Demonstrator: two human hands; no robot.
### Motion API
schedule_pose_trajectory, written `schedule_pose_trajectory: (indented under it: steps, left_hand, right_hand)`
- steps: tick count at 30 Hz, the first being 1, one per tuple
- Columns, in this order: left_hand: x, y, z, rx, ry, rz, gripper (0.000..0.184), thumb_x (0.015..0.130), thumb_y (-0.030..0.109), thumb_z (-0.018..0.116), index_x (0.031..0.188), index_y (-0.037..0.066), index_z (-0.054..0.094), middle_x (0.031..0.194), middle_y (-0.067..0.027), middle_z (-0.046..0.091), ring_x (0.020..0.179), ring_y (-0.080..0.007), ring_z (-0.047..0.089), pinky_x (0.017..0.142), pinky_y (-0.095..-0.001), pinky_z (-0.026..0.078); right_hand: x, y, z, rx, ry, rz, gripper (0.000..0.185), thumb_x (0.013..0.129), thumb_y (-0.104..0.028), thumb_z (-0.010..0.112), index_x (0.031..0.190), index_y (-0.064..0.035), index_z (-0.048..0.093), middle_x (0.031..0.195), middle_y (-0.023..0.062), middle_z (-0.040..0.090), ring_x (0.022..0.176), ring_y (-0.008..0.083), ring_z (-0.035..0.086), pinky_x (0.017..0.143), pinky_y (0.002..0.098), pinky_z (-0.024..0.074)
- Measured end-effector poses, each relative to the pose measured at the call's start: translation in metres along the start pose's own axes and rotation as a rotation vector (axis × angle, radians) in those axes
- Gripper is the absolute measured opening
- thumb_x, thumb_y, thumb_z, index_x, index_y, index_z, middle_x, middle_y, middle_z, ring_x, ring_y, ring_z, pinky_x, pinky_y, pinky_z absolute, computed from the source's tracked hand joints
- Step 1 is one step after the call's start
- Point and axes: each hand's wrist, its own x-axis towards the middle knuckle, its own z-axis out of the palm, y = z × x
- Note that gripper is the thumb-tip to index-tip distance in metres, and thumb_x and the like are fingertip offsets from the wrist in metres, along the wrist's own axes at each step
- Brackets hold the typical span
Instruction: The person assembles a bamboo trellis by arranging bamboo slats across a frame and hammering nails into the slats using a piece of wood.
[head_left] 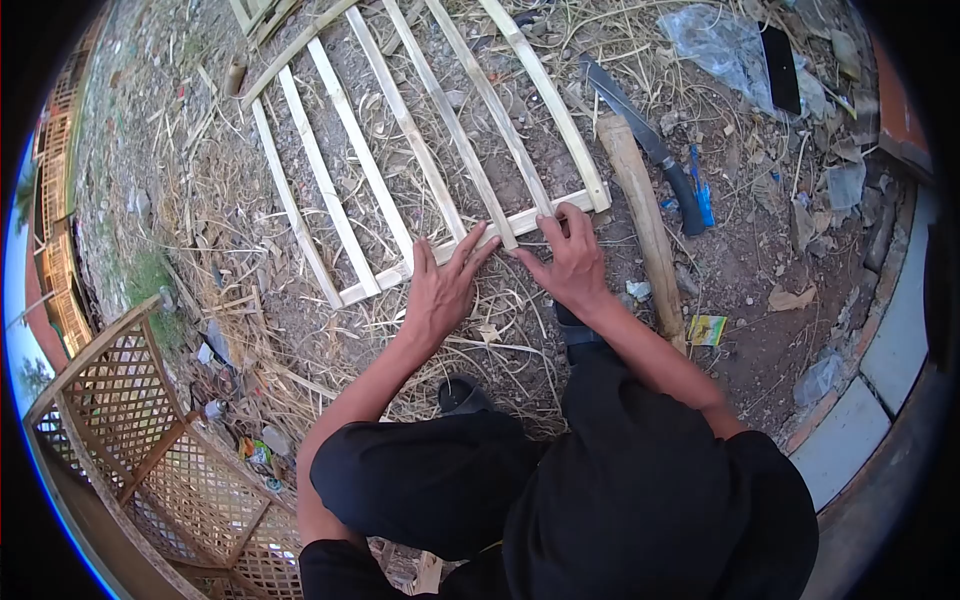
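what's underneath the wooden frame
Through the wooden frame, dry straw and leaves show over brown soil. Ground directly beneath the slats, and anything covered by the left hand and right hand at the near bar, can't be seen.

The slatted frame (pixel 405 120) is pale cream-yellow, streaked with greyish brown along some slats. Under and around it lies tan straw (pixel 515 350) over grey-brown soil (pixel 740 255). Just right of the frame, a pole (pixel 645 220) is dull brown; beyond it, a machete (pixel 640 128) pairs a dark grey blade with a black handle, beside a bright blue object (pixel 705 200). Farther right of the frame, the phone (pixel 780 68) is black. Below the frame, a packet (pixel 707 330) mixes yellow and green, and the trousers (pixel 430 480) are black. Lower left of it, brown lattice (pixel 120 410) makes a diamond criss-cross.
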Motion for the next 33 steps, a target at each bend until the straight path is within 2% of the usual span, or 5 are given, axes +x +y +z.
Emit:
schedule_pose_trajectory:
  steps: [3,16,22,28,33]
  left_hand:
    - [-0.002,-0.007,-0.005,-0.036,-0.005,0.037,0.079,0.088,0.015,0.060,0.160,0.027,0.029,0.167,0.0042,0.026,0.110,-0.0512,0.055,0.108,-0.0540,0.037]
    - [0.009,-0.011,-0.069,0.014,-0.334,0.132,0.078,0.087,0.017,0.058,0.160,0.018,0.029,0.167,-0.0103,0.023,0.138,-0.0602,0.035,0.113,-0.0593,0.035]
    - [0.045,-0.005,-0.065,-0.191,-0.058,0.129,0.063,0.089,0.015,0.057,0.150,0.006,0.042,0.157,-0.0181,0.040,0.146,-0.0470,0.033,0.119,-0.0537,0.030]
    - [0.077,0.008,-0.021,-0.516,0.378,0.162,0.046,0.097,0.013,0.058,0.142,0.003,0.053,0.153,-0.0151,0.046,0.147,-0.0359,0.036,0.121,-0.0513,0.027]
    - [0.075,0.027,0.016,-0.610,0.429,0.117,0.044,0.097,0.017,0.062,0.138,0.003,0.058,0.151,-0.0148,0.050,0.147,-0.0360,0.037,0.122,-0.0532,0.024]
  right_hand:
    - [-0.003,0.001,-0.009,0.013,-0.027,-0.011,0.051,0.079,-0.027,0.083,0.118,-0.0023,0.061,0.120,0.0186,0.052,0.098,0.0345,0.056,0.083,0.0448,0.0515]
    - [-0.017,-0.009,-0.025,-0.152,-0.195,-0.048,0.057,0.089,-0.014,0.067,0.143,-0.0049,0.054,0.137,0.0151,0.058,0.088,0.0288,0.061,0.086,0.0413,0.0476]
    - [-0.019,-0.011,-0.029,-0.161,-0.224,-0.075,0.062,0.088,-0.011,0.065,0.148,-0.0096,0.050,0.142,0.0170,0.057,0.072,0.0273,0.064,0.079,0.0379,0.0496]
    - [-0.020,-0.013,-0.037,-0.162,-0.312,-0.038,0.036,0.081,-0.009,0.066,0.116,-0.0041,0.061,0.147,0.0223,0.051,0.062,0.0297,0.066,0.073,0.0401,0.0534]
    - [-0.016,-0.004,-0.045,-0.135,-0.421,0.028,0.026,0.078,-0.009,0.067,0.102,-0.0037,0.059,0.151,0.0136,0.050,0.068,0.0339,0.070,0.072,0.0433,0.0567]
